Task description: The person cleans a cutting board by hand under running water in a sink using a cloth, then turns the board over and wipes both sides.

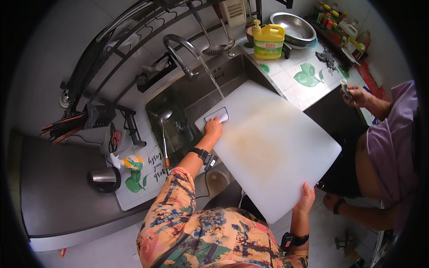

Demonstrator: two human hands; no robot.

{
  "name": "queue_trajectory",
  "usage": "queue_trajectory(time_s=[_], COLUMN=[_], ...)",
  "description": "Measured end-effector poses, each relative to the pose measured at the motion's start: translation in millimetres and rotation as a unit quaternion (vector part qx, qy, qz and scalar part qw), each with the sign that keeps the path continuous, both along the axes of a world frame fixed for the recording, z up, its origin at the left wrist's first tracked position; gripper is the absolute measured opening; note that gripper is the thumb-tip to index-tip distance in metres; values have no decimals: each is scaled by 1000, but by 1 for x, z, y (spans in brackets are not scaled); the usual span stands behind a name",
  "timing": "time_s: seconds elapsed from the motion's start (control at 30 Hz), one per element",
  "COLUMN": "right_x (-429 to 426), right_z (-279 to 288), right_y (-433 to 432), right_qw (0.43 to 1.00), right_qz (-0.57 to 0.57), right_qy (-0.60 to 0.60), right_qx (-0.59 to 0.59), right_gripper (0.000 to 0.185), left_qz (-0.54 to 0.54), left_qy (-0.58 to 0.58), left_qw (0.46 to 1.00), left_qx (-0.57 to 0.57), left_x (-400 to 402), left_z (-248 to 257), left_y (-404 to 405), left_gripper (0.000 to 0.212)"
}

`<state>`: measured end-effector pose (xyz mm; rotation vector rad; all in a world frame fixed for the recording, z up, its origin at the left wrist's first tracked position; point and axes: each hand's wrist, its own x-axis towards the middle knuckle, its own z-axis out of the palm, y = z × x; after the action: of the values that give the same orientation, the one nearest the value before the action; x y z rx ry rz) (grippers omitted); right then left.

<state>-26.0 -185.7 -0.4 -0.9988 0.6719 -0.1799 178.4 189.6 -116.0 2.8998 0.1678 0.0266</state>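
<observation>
A large white plastic cutting board (278, 144) with yellowish stains lies tilted across the sink (246, 68), its near corner jutting out over the floor. My left hand (213, 128) presses a folded white cloth or pad (218, 114) with a blue edge onto the board's left corner. With thumb on top, my right hand (304, 200) grips the near right edge; its fingers are hidden underneath. Water (211, 76) runs from the curved chrome faucet (177, 38) and falls by the board's far left edge.
A long-handled ladle (164, 134) rests at the sink's left side. Detergent jug (269, 42) and metal basins (295, 26) stand behind right; spray bottle (130, 162) and kettle (104, 180) at left. On the right, close to the board, another person's hand (357, 96) holds a small object.
</observation>
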Motion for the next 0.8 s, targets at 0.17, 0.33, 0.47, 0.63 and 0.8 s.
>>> queue_trajectory(time_s=[0.17,0.33,0.47,0.63,0.8], right_x=[24,59,84,108,129], right_z=[30,99,146,171,181], right_y=[20,15,36,51,67], right_qw=[996,979,973,953,943], right_qz=[13,108,174,212,252], right_qy=[-9,-3,5,42,28], right_qx=[-87,-171,-154,-211,-218], right_gripper=[21,26,20,15,13], left_qz=[21,-97,-298,-239,-152], left_qy=[149,33,-35,-88,68], left_qw=[987,992,950,953,896], left_qx=[-47,-78,-83,-163,-411], left_x=[6,-61,-116,-120,-39], left_z=[22,73,77,97,107], left_y=[18,17,21,16,88], left_gripper=[36,62,82,79,50])
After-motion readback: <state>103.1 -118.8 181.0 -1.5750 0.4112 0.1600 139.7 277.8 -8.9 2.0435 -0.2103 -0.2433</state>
